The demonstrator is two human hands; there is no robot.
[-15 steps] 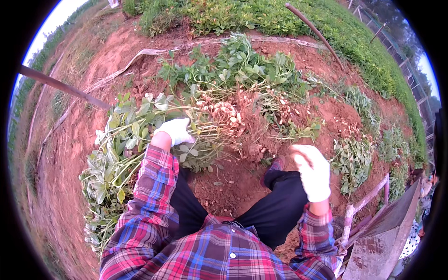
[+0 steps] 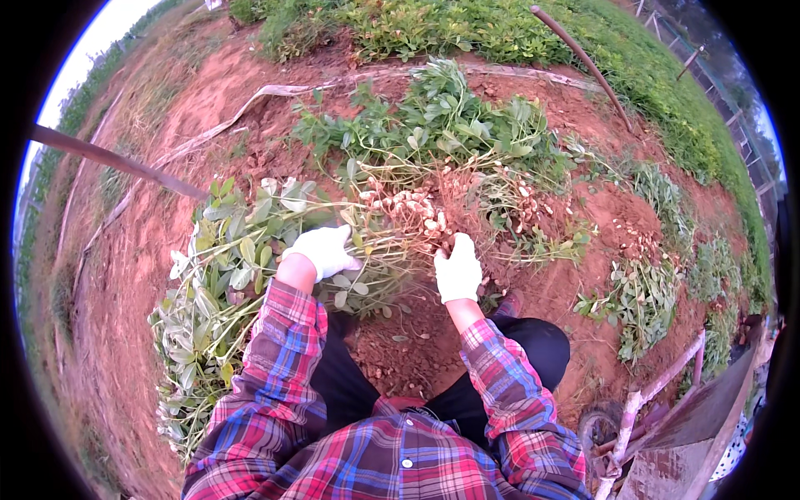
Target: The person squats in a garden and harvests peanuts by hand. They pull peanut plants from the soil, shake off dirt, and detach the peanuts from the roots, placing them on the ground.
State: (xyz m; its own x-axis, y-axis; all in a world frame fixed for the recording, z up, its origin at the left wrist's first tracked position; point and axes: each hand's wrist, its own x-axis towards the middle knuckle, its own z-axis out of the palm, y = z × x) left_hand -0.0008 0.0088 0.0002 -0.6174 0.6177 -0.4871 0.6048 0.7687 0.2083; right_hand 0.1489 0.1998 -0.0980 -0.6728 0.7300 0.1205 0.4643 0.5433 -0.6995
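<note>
Taking 12 as straight ahead: plaid shirt (image 2: 407, 454) and dark trousers (image 2: 546, 350) are down around 6. Left hand (image 2: 323, 252), white glove, sits at 9 just off centre, wrapped round the stems (image 2: 379, 240), same as half a second ago. Right hand (image 2: 459, 271), also gloved, is the big change: it was up in the air out toward 4, and now it's right in at the root end by the nuts (image 2: 408, 206), fingertips bunched together. Can't tell if it's actually pinching one. The nuts are a pale clump near the middle, slightly toward 12, and the leaves (image 2: 196, 308) fan out to 8.

Ground's all reddish, crumbly soil (image 2: 404, 358). Wooden box (image 2: 667, 471) at 4, smaller plant pile (image 2: 642, 292) between 3 and 4, bigger heap (image 2: 467, 125) at 1. Past that, a pale strip (image 2: 267, 90) across 10 to 1, poles (image 2: 117, 162) near 10 and 1, green crop (image 2: 675, 125) and fence (image 2: 740, 125) at 2, sky (image 2: 87, 62) at 10.
</note>
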